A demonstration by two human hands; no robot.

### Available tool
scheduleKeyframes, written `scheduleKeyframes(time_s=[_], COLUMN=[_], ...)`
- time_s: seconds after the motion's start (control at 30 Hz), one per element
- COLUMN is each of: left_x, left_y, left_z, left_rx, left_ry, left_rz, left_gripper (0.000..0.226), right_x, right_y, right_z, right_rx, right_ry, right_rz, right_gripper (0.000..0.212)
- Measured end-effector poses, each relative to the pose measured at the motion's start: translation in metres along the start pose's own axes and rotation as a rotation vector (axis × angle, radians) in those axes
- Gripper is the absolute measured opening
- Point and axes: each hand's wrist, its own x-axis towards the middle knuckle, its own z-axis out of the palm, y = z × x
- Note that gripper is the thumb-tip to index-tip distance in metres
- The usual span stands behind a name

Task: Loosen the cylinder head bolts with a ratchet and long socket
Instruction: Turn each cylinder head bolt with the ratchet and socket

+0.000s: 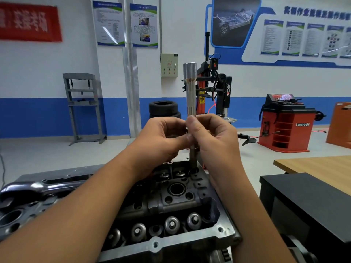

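Nearest the camera sits the cylinder head (171,209), valve springs exposed, with a ratchet (28,188) lying on its left side. Both forearms reach over it. Left hand (161,137) and right hand (212,135) pinch the long socket (190,92), which stands upright, its lower end apparently seated in a bolt hole at the far edge. Stacked tyres (164,109) stand beyond.

White-blue wall (47,82), posters (109,23), stacked tyres (163,109), wooden table (321,166).
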Motion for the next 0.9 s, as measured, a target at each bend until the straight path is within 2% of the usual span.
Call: scheduleKeyframes(time_s=[0.1,0.2,0.3,0.4,0.47,0.67,0.73,0.83,0.9], left_x=[-0.0002,-0.0003,-0.0006,0.0000,0.0004,-0.0012,-0.0002,0.0002,0.0009], left_y=[0.0007,0.0003,0.0003,0.0001,-0.0001,0.0030,0.0018,-0.0014,-0.0028], left_z=[0.0003,-0.0006,-0.0013,0.0000,-0.0002,-0.0004,0.0012,0.0006,-0.0010], left_rx=[0.063,-0.014,-0.056,0.017,0.074,-0.010,0.018,0.100,0.142], left_ry=[0.028,-0.029,-0.055,0.015,0.056,-0.080,-0.038,0.043,0.058], left_rz=[0.001,-0.022,-0.026,-0.014,-0.013,-0.038,-0.030,-0.004,0.021], left_gripper=[0.043,0.033,0.031,0.038,0.035,0.027,0.025,0.029,0.028], right_x=[-0.0009,0.0000,0.0006,-0.0007,-0.0018,-0.0006,0.0007,0.0004,-0.0002], right_y=[-0.0004,-0.0011,-0.0015,-0.0019,-0.0016,-0.0021,-0.0010,0.0004,0.0006], right_z=[-0.0006,0.0002,0.0002,0.0005,0.0005,-0.0009,-0.0006,-0.0005,-0.0003], right_rx=[-0.033,-0.047,-0.014,-0.027,-0.050,-0.023,-0.020,-0.030,-0.044], right_ry=[0.018,0.026,0.026,0.001,0.014,0.035,0.026,-0.011,-0.003], right_rz=[-0.023,-0.033,-0.014,-0.008,-0.018,-0.039,-0.012,0.010,-0.009], right_gripper=[0.015,0.016,0.021,0.010,0.013,0.016,0.018,0.009,0.013])
